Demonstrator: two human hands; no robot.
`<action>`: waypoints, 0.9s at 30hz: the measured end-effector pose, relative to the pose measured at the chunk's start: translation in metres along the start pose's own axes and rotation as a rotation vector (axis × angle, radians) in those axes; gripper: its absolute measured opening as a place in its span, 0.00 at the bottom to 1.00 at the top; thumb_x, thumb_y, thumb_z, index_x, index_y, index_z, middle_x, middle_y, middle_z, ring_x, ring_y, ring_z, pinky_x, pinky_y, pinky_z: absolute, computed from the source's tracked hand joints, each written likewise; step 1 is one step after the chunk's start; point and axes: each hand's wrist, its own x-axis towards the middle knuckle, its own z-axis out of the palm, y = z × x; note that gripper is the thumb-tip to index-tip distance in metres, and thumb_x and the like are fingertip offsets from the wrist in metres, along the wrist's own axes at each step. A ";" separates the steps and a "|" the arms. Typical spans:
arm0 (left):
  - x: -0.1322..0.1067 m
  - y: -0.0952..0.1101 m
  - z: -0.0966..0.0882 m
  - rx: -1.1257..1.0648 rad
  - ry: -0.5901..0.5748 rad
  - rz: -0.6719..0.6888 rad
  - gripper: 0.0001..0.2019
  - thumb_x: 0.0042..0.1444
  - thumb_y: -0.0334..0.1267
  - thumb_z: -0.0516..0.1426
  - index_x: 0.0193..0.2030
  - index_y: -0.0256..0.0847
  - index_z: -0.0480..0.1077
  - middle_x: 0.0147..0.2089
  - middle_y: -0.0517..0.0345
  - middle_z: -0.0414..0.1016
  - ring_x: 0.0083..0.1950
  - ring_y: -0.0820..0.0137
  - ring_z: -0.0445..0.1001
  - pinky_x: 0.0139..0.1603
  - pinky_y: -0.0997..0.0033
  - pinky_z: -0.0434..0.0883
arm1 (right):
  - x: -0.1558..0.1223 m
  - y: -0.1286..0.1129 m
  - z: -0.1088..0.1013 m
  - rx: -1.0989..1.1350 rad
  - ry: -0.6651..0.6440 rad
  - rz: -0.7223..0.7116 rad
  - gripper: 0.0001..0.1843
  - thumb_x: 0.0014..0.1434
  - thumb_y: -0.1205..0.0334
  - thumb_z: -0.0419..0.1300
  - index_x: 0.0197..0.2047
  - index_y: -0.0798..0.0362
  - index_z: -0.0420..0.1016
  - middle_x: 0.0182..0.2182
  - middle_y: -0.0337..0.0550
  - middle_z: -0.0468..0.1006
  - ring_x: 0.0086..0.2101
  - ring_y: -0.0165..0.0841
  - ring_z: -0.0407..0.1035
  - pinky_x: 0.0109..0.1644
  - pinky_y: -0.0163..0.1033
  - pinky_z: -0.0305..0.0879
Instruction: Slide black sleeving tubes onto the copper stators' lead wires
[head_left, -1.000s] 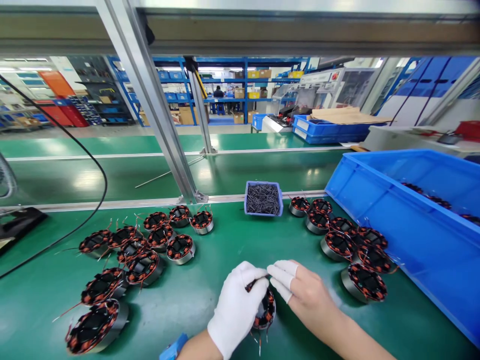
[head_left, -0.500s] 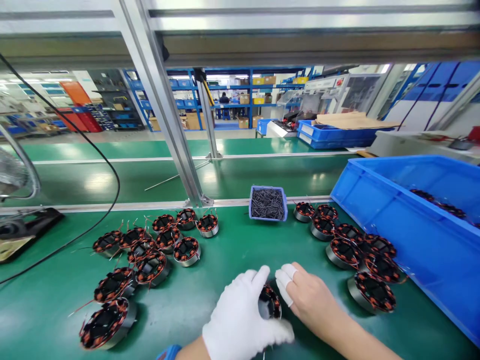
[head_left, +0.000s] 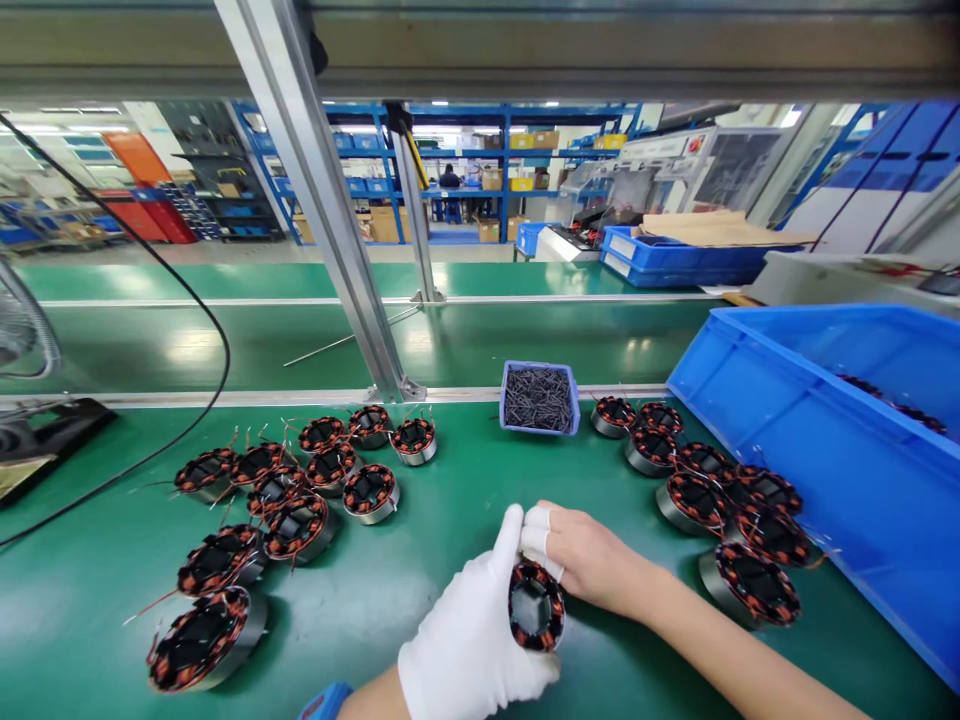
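Note:
In the head view, my left hand [head_left: 480, 630], in a white glove, grips a motor stator [head_left: 555, 610] with copper windings and a black insulated core. The stator's round opening faces up toward me. My right hand [head_left: 574, 550] is bare apart from white finger cots on some fingers. Its fingers are curled together at the stator's far rim, close to my left fingertips. Whatever they pinch there is hidden.
More stators [head_left: 300, 525] stand in a group on the left of the green bench, and others [head_left: 694, 500] on the right. Behind the hands sits a small bin [head_left: 539, 431] of black sleeves. A large blue crate [head_left: 840, 480] lines the right side; a metal post [head_left: 330, 220] rises behind.
The stator has come further into view, its opening now turned up toward me. My right hand has moved left and slightly up, against the far rim. My left fingers have closed around the stator.

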 end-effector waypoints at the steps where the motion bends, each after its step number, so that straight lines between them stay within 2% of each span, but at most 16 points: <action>1: -0.001 0.000 0.000 0.010 0.005 -0.012 0.55 0.33 0.36 0.58 0.63 0.40 0.23 0.43 0.51 0.69 0.36 0.61 0.68 0.32 0.68 0.66 | 0.000 0.000 -0.003 -0.025 -0.032 0.011 0.10 0.57 0.72 0.48 0.28 0.54 0.66 0.28 0.42 0.67 0.31 0.32 0.58 0.32 0.34 0.54; 5: -0.003 0.002 -0.001 0.090 0.037 -0.039 0.54 0.33 0.38 0.58 0.64 0.41 0.27 0.44 0.49 0.69 0.41 0.57 0.68 0.38 0.63 0.66 | 0.001 -0.006 -0.015 -0.084 -0.129 0.079 0.11 0.54 0.74 0.50 0.25 0.55 0.66 0.25 0.40 0.67 0.28 0.30 0.59 0.29 0.32 0.51; 8: -0.004 0.003 -0.001 0.144 0.044 -0.039 0.54 0.33 0.40 0.58 0.64 0.38 0.29 0.45 0.47 0.69 0.43 0.54 0.67 0.41 0.61 0.65 | 0.002 -0.014 -0.020 -0.064 -0.145 0.150 0.10 0.53 0.75 0.50 0.26 0.55 0.68 0.25 0.39 0.68 0.25 0.28 0.60 0.28 0.32 0.51; 11: -0.004 0.002 -0.001 0.139 0.039 -0.035 0.54 0.33 0.40 0.58 0.64 0.38 0.30 0.47 0.46 0.69 0.45 0.54 0.67 0.43 0.61 0.64 | 0.002 -0.021 -0.020 -0.129 -0.148 0.179 0.09 0.48 0.77 0.52 0.22 0.55 0.68 0.23 0.40 0.68 0.22 0.28 0.60 0.25 0.34 0.49; 16: -0.004 0.000 0.002 0.135 0.046 -0.064 0.52 0.34 0.40 0.58 0.64 0.38 0.32 0.46 0.47 0.69 0.46 0.53 0.67 0.44 0.59 0.63 | 0.003 -0.024 -0.018 -0.214 -0.130 0.117 0.10 0.45 0.77 0.51 0.20 0.55 0.67 0.19 0.41 0.68 0.20 0.30 0.60 0.23 0.36 0.45; 20: -0.006 0.002 0.006 0.101 0.063 -0.039 0.52 0.34 0.39 0.58 0.64 0.37 0.31 0.44 0.47 0.70 0.44 0.54 0.68 0.43 0.60 0.64 | 0.003 -0.022 -0.014 -0.178 -0.118 0.039 0.10 0.45 0.75 0.52 0.20 0.54 0.67 0.19 0.42 0.69 0.23 0.32 0.62 0.24 0.36 0.49; 22: -0.007 0.005 0.005 0.055 0.094 -0.062 0.53 0.33 0.39 0.60 0.64 0.38 0.32 0.44 0.48 0.70 0.43 0.55 0.68 0.43 0.60 0.64 | -0.001 -0.021 -0.009 -0.123 -0.073 0.098 0.11 0.48 0.74 0.51 0.19 0.54 0.68 0.19 0.43 0.69 0.23 0.32 0.63 0.25 0.35 0.52; 24: -0.006 0.006 -0.001 -0.064 0.114 -0.111 0.52 0.33 0.40 0.62 0.64 0.40 0.37 0.46 0.49 0.69 0.45 0.57 0.67 0.44 0.61 0.65 | -0.009 -0.021 -0.002 0.009 0.034 0.237 0.13 0.54 0.70 0.50 0.23 0.54 0.71 0.23 0.44 0.72 0.26 0.33 0.65 0.28 0.35 0.58; 25: -0.005 0.006 -0.006 -0.151 0.104 -0.131 0.47 0.35 0.42 0.61 0.63 0.41 0.42 0.48 0.50 0.68 0.46 0.59 0.67 0.45 0.62 0.65 | -0.014 -0.021 0.002 0.100 0.112 0.321 0.12 0.57 0.68 0.49 0.28 0.54 0.73 0.26 0.44 0.74 0.28 0.33 0.67 0.30 0.35 0.61; 27: 0.001 0.005 -0.017 -0.327 0.059 -0.132 0.31 0.45 0.44 0.57 0.57 0.41 0.56 0.48 0.52 0.68 0.46 0.63 0.67 0.46 0.65 0.65 | -0.025 -0.023 0.008 0.281 0.263 0.448 0.11 0.59 0.63 0.51 0.38 0.53 0.74 0.33 0.44 0.75 0.33 0.33 0.68 0.36 0.35 0.64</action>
